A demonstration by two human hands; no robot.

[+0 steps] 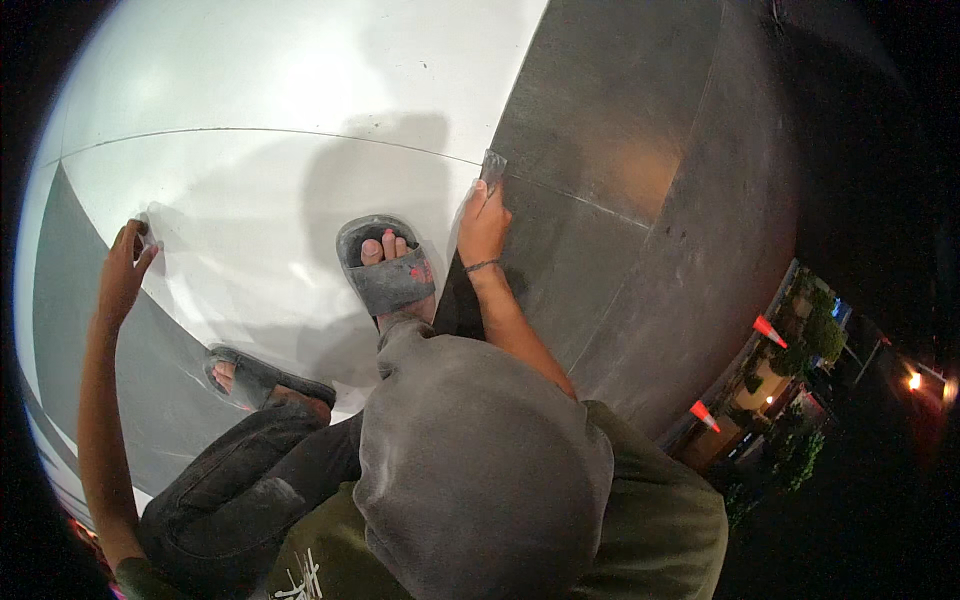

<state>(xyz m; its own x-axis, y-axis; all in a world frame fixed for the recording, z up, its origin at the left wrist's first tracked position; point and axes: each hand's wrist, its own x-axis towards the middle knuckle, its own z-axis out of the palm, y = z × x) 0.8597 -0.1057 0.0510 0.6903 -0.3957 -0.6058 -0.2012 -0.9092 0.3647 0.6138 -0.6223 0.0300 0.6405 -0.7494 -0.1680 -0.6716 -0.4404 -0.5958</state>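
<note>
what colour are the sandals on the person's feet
Dark grey; the sandal nearer the right hand has red paint specks on its strap. Head view shows it best.

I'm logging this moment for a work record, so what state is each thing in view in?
Left hand: raised, fingers bent, touching the white surface.
Right hand: closed in a grip on a small flat scraper-like tool.
Tool: held upright, tip at the thin seam line.
Sandals: worn, planted on the white surface.
Traffic cones: standing, far below.

Hidden and cut-off parts
The right hand covers most of its small grey tool; the left foot's sandal lies half under the trouser knee.
</note>
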